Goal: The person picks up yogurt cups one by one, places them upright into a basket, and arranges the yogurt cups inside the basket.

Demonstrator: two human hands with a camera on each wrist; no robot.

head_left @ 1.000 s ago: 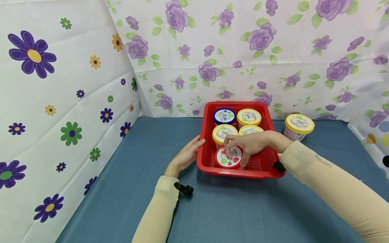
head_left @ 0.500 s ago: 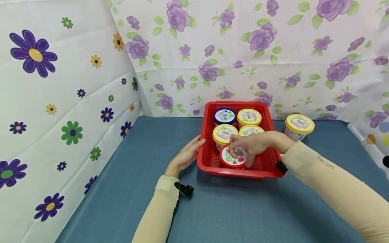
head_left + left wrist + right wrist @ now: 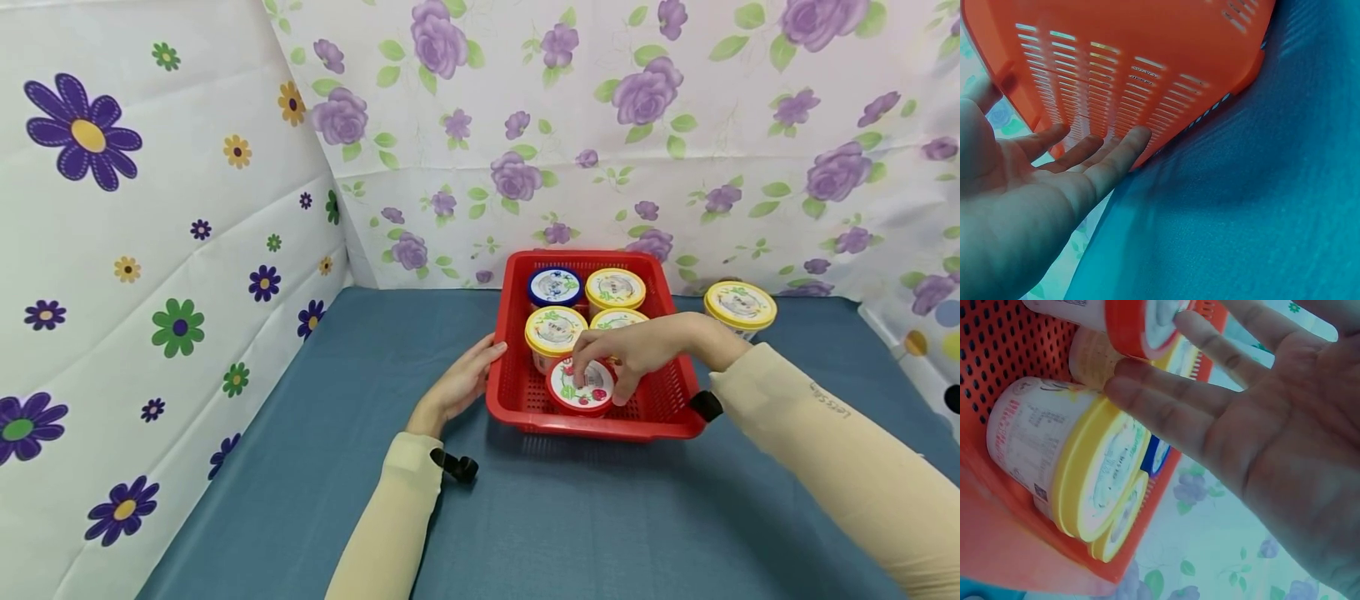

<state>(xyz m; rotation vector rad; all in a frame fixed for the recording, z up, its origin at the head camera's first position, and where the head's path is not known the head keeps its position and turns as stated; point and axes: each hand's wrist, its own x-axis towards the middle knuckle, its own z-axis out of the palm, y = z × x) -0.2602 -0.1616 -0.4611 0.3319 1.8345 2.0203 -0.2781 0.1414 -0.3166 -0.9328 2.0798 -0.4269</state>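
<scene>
A red perforated plastic basket (image 3: 525,414) holds several lidded tubs. My left hand (image 3: 467,382) holds its left rim, thumb at the edge and fingers along the slotted outer wall (image 3: 1110,69). Over the front of the basket, my right hand (image 3: 637,346) has its fingertips at the tub with the red lid (image 3: 588,390), fairly straight in the right wrist view. Behind that tub are two yellow-lidded tubs (image 3: 555,330), the right one partly covered by the hand. Farther back stand a blue-lidded tub (image 3: 555,286) and another yellow-lidded tub (image 3: 615,288).
One more yellow-lidded tub (image 3: 741,307) stands outside the basket, to its right, partly behind my right forearm. Blue-grey cloth (image 3: 315,500) covers the table. Flower-printed sheets (image 3: 450,167) hang at the back and left.
The red-lidded tub has shifted right inside the basket, along with my right hand. That hand has since lifted slightly and drawn back rightward. My left hand and the basket stay in place.
</scene>
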